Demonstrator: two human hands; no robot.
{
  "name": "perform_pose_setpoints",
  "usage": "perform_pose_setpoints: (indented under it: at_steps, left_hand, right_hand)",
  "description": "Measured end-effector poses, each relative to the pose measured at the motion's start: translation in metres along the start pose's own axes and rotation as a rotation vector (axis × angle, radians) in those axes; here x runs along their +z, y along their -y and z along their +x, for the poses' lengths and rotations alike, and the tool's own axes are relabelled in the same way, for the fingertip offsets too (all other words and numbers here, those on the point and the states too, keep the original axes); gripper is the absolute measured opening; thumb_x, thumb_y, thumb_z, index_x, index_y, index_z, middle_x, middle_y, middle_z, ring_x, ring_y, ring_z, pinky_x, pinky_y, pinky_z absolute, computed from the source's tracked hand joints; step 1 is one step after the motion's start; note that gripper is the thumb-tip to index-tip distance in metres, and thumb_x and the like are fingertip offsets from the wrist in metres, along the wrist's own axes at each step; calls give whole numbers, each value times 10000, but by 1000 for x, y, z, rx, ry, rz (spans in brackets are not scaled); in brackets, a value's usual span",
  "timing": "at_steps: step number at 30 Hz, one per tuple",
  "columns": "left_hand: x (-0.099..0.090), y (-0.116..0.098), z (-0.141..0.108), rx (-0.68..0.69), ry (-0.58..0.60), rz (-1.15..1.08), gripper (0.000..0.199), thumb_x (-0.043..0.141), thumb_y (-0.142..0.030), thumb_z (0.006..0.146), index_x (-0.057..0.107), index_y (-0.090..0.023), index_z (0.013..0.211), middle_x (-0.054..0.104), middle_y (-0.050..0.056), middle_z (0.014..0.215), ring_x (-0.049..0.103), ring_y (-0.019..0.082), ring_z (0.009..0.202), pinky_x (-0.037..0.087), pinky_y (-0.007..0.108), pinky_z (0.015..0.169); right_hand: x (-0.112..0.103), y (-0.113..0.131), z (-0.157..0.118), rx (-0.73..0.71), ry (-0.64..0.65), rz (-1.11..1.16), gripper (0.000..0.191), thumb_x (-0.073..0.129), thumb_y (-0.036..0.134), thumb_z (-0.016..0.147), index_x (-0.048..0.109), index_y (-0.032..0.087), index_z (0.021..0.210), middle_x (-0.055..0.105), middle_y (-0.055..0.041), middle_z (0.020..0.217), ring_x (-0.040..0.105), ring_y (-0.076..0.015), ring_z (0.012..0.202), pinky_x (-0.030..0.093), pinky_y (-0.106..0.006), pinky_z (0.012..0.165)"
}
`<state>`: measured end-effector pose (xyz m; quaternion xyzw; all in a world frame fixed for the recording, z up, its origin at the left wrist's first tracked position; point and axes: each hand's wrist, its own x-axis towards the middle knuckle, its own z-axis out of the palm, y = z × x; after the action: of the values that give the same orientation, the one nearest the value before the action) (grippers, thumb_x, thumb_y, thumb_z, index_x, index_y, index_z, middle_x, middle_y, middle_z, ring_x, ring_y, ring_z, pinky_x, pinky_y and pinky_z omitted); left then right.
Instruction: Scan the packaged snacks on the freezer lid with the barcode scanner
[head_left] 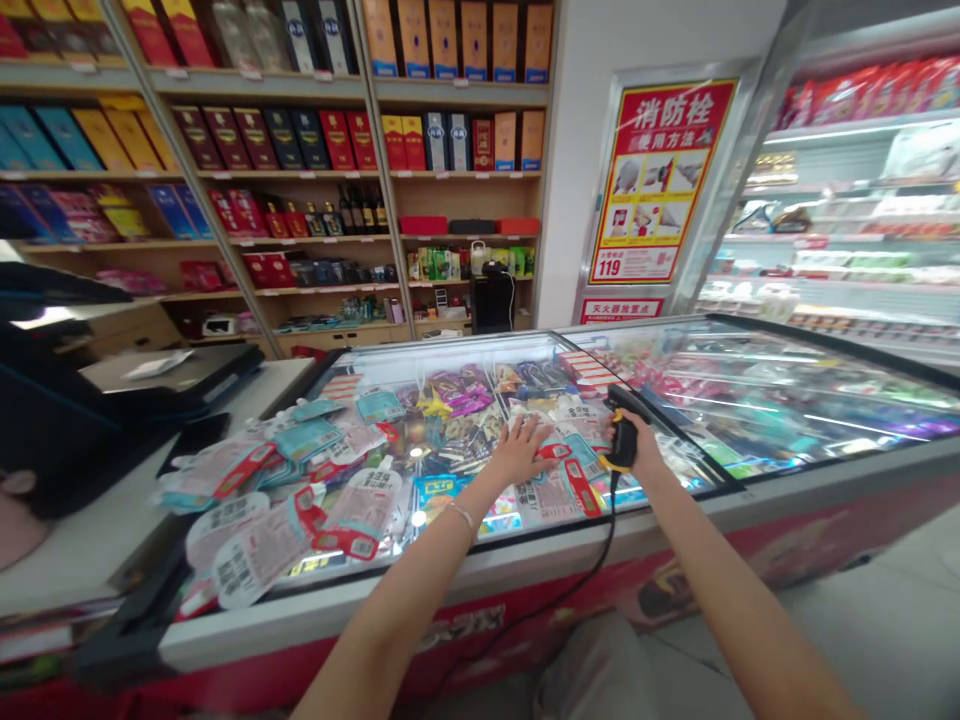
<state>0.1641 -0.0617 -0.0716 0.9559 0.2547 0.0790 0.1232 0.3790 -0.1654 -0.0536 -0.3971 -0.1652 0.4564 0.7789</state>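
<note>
My right hand (641, 452) is wrapped round a black and yellow barcode scanner (622, 440), its cable hanging down over the freezer's front edge. Spread flat, my left hand (519, 450) rests at a small group of white, red and teal pouches (555, 492) on the glass lid, left of the scanner. Whether its fingers press on one pouch, I cannot tell. Farther left lies a bigger heap of similar spouted pouches (367, 500), overlapping each other on the glass.
Beneath the glass of the chest freezer (525, 555) lie colourful packets. A counter (277, 395) with dark equipment adjoins on the left, where part of another person (19, 515) shows at the edge. Shelves (300, 175) of boxes stand behind; a lit display fridge (847, 240) is at right.
</note>
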Motion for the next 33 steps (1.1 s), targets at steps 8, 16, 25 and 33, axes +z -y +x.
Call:
perform_pose_setpoints:
  at_steps: [8,16,25,33]
  left_hand:
    - [-88,91,-69,-459,-448,118,710,435,-514,857,227,-193,1456,259,149,1509,212,328,1391,244,472,1086]
    - [-134,202,-162,-871,-420,210,351,470,-358,856,552,-163,1134,611,131,1137,560,261,1064,430,337,860]
    - [-120,217,-178,-858,-271,311,562,598,-604,678,618,-160,1023,523,173,1201,382,362,1224,350,454,957]
    - [-115,224,-190,-792,-131,238,871,717,-588,492,506,-178,1231,433,155,1347,303,366,1294,255,490,1048]
  right_hand:
    - [55,14,-21,17,103,-28,77,637,226,723,595,172,759,579,-3,638,458,-67,415,402,-164,318]
    - [181,-66,-19,244,399,-82,116,636,269,735,603,161,762,586,0,616,462,-59,401,386,-150,325]
    - [228,-162,-24,505,502,-222,175,647,304,728,620,132,719,604,-19,582,476,-64,383,383,-161,336]
    - [208,-169,-28,496,523,-281,197,654,332,720,642,136,721,617,-22,588,486,-73,374,392,-175,335]
